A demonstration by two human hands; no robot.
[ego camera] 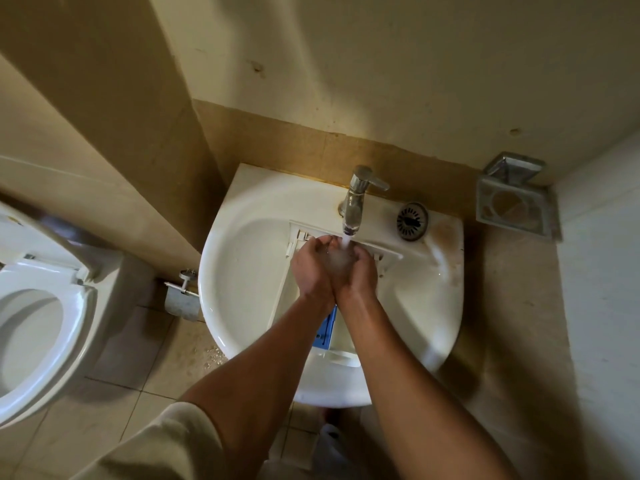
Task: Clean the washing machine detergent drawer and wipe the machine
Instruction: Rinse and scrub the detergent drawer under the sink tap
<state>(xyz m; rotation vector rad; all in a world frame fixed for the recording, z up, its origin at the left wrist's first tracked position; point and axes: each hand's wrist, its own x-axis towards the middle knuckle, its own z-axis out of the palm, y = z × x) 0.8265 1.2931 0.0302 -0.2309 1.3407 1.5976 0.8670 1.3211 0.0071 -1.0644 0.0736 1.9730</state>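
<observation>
2 bare hands meet under running water, the left hand (311,268) and right hand (362,271) cupped side by side with the heels of the palms touching and the fingers bent upward. they hold nothing but water. a thin stream of water (346,241) falls from a chrome tap (356,199) straight into the cup they form. both forearms reach in from the bottom of the view, and a pale sleeve (166,445) covers the left upper arm.

directly beneath the hands, the white detergent drawer (341,356) lies lengthways in the basin of a white sink (221,271), its far end under the tap and its near end toward the person. a blue insert (327,325) inside the drawer shows between the 2 wrists.

a round metal drain strainer (412,221) sits on the sink's ledge just right of the tap. a square metal holder (512,206) is fixed to the wall to the right of the sink. to the left, a metal paper holder (181,296) is mounted low on the wall, and a white toilet (34,323) with its lid raised stands further left. water drops (211,355) speckle the tiled floor (114,358) beside the sink.
</observation>
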